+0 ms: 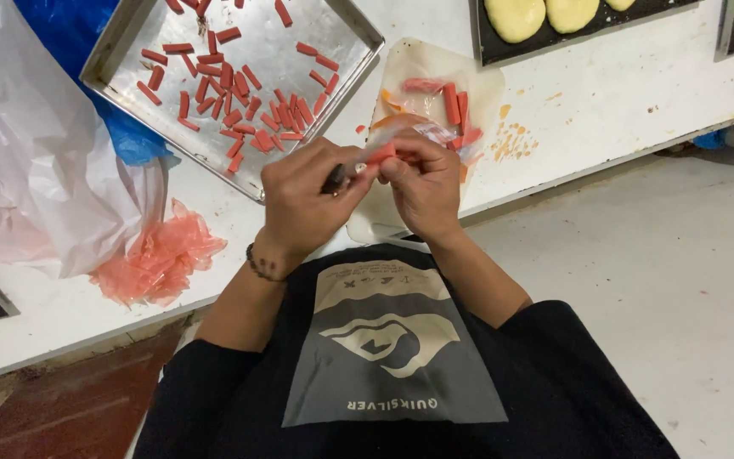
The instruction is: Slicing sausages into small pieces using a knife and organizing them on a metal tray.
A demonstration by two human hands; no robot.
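Both hands meet above the worktop [605, 102]: left hand [303, 200] grips a knife [339, 176], right hand [422, 183] pinches a sausage [381, 155]. Smooth, red and cylindrical, the sausage lies with its long axis from 8 to 2 o'clock.

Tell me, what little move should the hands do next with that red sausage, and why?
Probably peel the clear plastic wrapper further off the red sausage stick. The right hand pinches the sausage while the left hand holds a small dark-handled knife against it, and wrapper seems to cling to the far end. Bare cut pieces lie on the square metal tray.
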